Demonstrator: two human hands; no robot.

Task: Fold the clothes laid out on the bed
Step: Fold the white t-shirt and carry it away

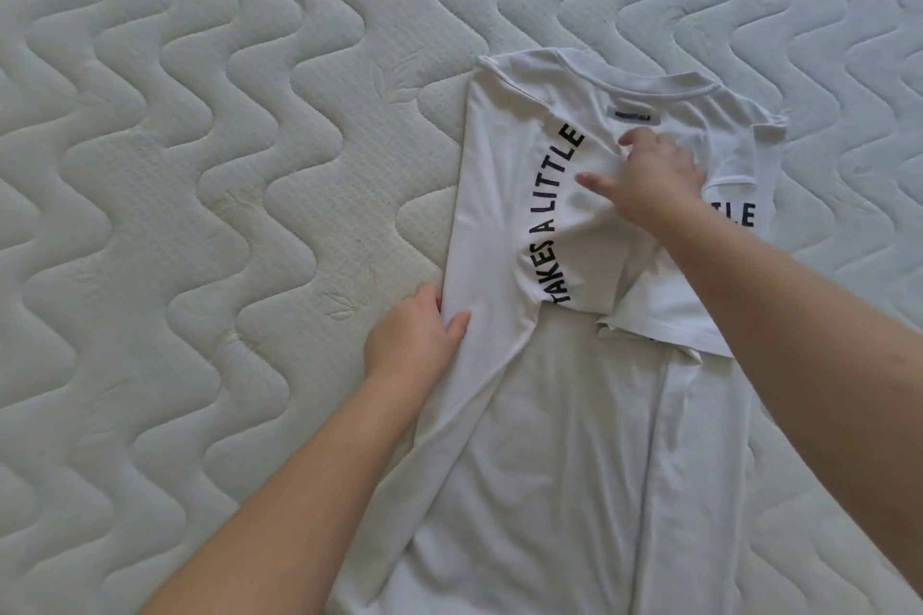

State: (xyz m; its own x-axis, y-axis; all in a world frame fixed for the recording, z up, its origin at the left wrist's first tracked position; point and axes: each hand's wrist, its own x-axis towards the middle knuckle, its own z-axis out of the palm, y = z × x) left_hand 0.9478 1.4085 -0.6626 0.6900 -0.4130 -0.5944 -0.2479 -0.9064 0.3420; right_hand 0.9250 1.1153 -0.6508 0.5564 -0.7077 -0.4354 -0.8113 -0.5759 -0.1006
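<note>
Bed point(200, 165): quilted mattress fills the view and carries the one garment.
Shirt point(574, 415): a white T-shirt lying flat right of centre, collar point(649, 82) away from the person, hem toward them and running out of the bottom edge. Its long axis runs near to far. Both sides are already turned in over the middle, so the black lettering point(552, 220) arcs up the left panel.
Right hand point(649, 180): fingers spread and fairly straight, pressing the chest just below the collar label; it grasps nothing.
Left hand point(414, 340): fingers curled round the left folded edge at mid-length, thumb on top.
Next move, likely: hem brought up toward the collar; the left hand is nearer the hem.
</note>
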